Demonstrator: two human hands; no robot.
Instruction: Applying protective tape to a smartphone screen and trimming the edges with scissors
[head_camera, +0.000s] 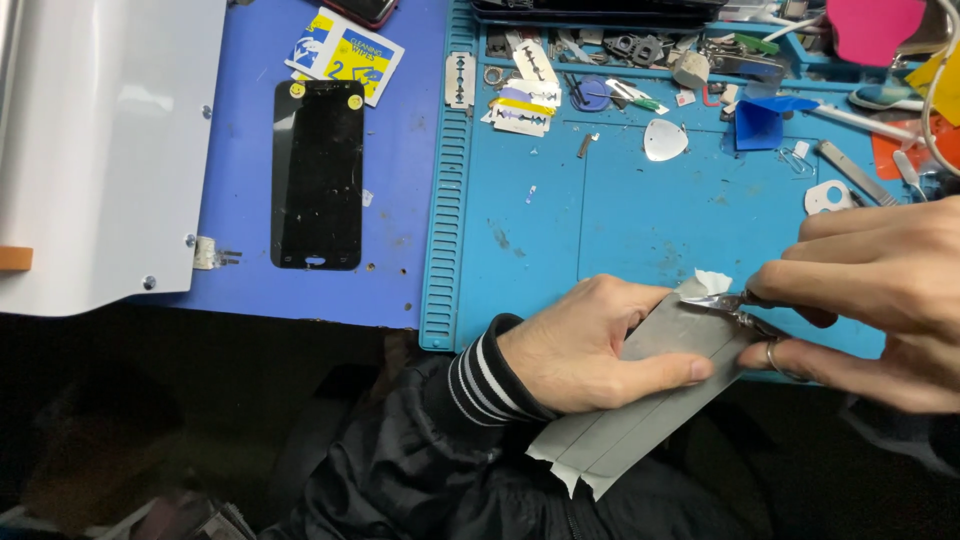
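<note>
panel: I see a grey metal panel (100, 150) at far left, lying over the purple mat (410, 200).
phone: a black phone screen (317, 175) lies flat on the purple mat, two yellow dots at its top edge, just right of the panel.
packet: a yellow and white wipe packet (345, 50) sits above the phone, touching nothing else.
blue mat: a ridged blue work mat (600, 220) starts right of the phone and runs to the right edge.
blades: razor blades (522, 105) are piled near the blue mat's top, one blade (459, 80) apart on the ridged strip.
pick: a silver triangular pick (665, 140) lies flat mid-mat, well apart from my hands.
left hand: my left hand (585, 345) lies on the grey strip (640, 400), fingers together and pressed flat, thumb along its lower side, striped cuff behind it.
strip: the grey strip lies at the blue mat's near edge, tilted, its lower end hanging off toward my lap, upper end between both hands.
tab: a small white tab (712, 282) curls up at the strip's top corner.
tweezers: metal tweezers (735, 305) meet the strip just beside the tab.
right hand: my right hand (880, 300) has its fingers pinched on the tweezers, ring on one finger.
clutter: a blue folded piece (760, 125) and loose tools lie along the top right.
</note>
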